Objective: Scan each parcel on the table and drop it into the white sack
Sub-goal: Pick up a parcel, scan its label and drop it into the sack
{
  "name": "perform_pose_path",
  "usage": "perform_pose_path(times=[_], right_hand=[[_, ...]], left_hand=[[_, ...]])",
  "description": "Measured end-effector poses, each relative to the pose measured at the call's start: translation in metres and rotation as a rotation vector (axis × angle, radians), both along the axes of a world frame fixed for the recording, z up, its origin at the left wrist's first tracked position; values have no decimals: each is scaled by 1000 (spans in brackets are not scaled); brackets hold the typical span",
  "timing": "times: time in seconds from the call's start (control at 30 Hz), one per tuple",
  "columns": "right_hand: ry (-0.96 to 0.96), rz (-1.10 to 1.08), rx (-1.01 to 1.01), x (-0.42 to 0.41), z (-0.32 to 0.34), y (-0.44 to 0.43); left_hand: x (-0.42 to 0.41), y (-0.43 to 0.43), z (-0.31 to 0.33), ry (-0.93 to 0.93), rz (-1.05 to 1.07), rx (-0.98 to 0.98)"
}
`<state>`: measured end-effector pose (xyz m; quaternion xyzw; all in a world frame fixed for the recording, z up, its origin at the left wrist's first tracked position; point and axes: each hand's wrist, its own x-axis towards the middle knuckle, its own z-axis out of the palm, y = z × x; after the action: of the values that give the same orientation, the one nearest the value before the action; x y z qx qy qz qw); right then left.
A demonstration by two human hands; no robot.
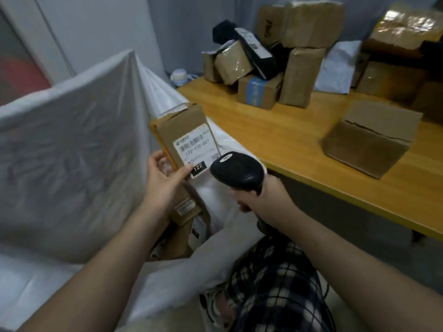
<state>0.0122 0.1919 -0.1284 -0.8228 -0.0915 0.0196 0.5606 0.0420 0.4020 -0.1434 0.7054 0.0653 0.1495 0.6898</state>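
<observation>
My left hand (163, 178) grips the lower end of a brown cardboard parcel (182, 125), held upright over the mouth of the white sack (72, 152). A white shipping label with barcodes faces me on the parcel. My right hand (266, 200) holds a black barcode scanner (237, 170) by its handle, its head pointing at the label from the right, close to it. Inside the sack, below the held parcel, lie other brown parcels (182, 226). More parcels wait on the wooden table (275, 140).
At the table's back stands a pile of brown boxes (299, 75), a black bag parcel (251, 51) and a white bag (335, 68). A single box (369, 137) sits near the front edge. A small white jar (179, 76) is behind the sack. My checked trousers (275, 283) are below.
</observation>
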Motion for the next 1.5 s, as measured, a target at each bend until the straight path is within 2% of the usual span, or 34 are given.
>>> perform_pose_path(times=[0.13,0.2,0.3,0.43,0.53,0.63,0.73,0.87,1.03,1.17,1.33,1.5], right_hand=[[19,178,-220,19,-34,36],[23,214,-325,27,-48,44],[26,137,-327,32,-67,45],[-14,11,-437,28,-72,41],[-46,41,-496,24,-66,32],[-48,-4,-475,17,-53,18],[-85,-127,-335,0,-38,-5],[-188,-348,-70,-26,-12,-53],[-291,-572,109,-53,18,-141],[-391,-782,313,-75,40,-200],[-188,-809,535,-81,34,-248],[-141,-831,562,-76,26,-251]], left_hand=[[-11,36,-51,203,143,4],[-18,50,-70,334,152,86],[-28,55,-84,503,41,278],[-26,50,-86,589,-142,490],[-22,37,-72,672,-219,793],[-19,17,-54,606,-113,991],[-19,-9,-28,389,-13,947],[-17,-58,12,64,-93,848],[-15,-151,50,-171,-268,841],[-9,-230,66,-234,-432,931],[9,-298,89,-173,-418,985],[28,-320,87,-73,-422,1048]])
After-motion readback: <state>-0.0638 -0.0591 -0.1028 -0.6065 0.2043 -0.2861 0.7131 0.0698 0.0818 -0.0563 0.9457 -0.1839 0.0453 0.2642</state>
